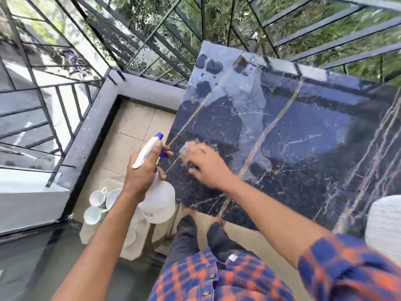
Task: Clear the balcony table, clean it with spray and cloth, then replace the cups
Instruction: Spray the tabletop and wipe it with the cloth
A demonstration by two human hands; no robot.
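The dark marble table [303, 131] fills the right half of the head view, with grey dusty patches and darker wiped areas at its far left corner. My left hand [145, 168] grips a white spray bottle [158, 200] with a blue nozzle, held just off the table's left edge. My right hand [208, 168] presses a pale, blurred cloth [191, 148] flat on the table's near left corner. Several white cups [102, 203] sit on a low pale stand on the floor, below my left forearm.
A black metal railing [152, 40] rings the balcony behind and left of the table. A grey ledge [93, 127] borders the beige floor tiles [134, 127]. A white woven chair [384, 224] stands at the right edge. My feet stand at the table's near edge.
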